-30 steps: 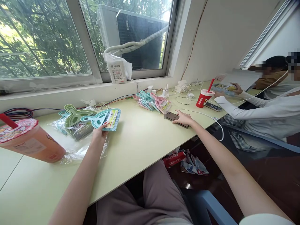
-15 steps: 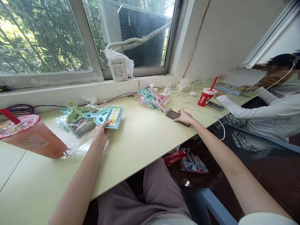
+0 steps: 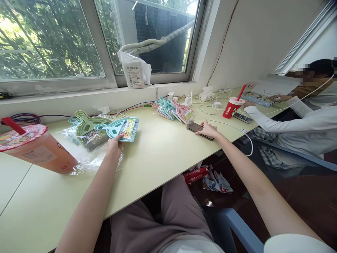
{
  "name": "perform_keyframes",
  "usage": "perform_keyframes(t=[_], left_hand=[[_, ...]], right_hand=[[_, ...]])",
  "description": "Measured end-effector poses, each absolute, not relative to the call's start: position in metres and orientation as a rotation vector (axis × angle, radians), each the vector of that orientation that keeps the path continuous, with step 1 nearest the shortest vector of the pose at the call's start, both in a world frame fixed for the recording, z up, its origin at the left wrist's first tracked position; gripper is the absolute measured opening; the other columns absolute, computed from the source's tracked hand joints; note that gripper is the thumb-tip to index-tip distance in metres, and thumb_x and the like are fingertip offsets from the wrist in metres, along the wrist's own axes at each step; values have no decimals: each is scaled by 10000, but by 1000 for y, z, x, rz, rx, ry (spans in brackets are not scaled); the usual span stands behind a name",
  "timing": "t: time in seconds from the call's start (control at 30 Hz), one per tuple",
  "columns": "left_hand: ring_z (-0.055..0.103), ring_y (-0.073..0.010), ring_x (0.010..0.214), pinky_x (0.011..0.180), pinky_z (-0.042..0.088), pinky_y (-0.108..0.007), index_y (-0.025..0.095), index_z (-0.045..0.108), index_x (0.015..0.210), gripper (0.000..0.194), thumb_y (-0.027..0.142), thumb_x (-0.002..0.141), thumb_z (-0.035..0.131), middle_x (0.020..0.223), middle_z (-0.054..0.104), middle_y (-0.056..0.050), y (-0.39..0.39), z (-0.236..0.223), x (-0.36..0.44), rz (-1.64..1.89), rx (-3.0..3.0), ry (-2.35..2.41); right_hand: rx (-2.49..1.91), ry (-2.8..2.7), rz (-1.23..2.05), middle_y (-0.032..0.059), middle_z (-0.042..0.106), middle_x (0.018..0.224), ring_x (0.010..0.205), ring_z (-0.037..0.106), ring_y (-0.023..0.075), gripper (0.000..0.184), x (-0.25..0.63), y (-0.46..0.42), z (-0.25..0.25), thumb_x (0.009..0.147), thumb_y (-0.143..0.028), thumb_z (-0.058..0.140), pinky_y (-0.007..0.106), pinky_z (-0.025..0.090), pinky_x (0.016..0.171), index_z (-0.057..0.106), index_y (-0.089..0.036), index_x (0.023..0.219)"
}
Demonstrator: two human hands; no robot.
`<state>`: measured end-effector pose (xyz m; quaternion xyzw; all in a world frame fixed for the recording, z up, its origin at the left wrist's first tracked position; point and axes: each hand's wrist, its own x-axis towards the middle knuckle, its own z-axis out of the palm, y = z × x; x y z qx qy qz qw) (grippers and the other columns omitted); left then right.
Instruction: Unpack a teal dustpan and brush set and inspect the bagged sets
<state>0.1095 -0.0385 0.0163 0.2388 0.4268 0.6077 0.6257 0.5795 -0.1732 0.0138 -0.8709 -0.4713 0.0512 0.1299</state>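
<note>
One blue dustpan-and-brush set [image 3: 118,129] is pinched over the tabletop [image 3: 158,151] by fingers of the left hand [image 3: 113,147], the right hand's [image 3: 209,130] fingers grip a smartphone [image 3: 197,128], and green [image 3: 83,121] and pink dustpans [image 3: 181,110] lie unheld.

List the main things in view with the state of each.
Left hand: gripping blue dustpan
Blue dustpan: held, label on
Right hand: gripping phone
Phone: lying flat
Orange cup: lidded, straw in
Red cup: lidded, straw in, upright
Green dustpan: lying down
Pink dustpan: lying down, label on
White box: standing
</note>
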Motion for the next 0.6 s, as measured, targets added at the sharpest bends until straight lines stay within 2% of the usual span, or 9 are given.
perform_keyframes(t=[0.3,0.6], left_hand=[[682,-163,726,621,581,-236,128,584,1129,511,-49,653,633,878,690,-74,-39,15,111,1395,542,1022],[662,-144,654,565,573,-227,107,610,1039,409,-56,664,628,838,689,-67,-44,21,113,1390,554,998]], right_hand=[[-2483,-1406,151,109,610,1272,1195,545,346,675,584,-175,9,596,-631,721,503,351,974,423,-252,1068],[-2420,-1373,107,101,617,1260,1179,560,340,682,584,-178,7,572,-641,730,501,368,967,419,-261,1045]])
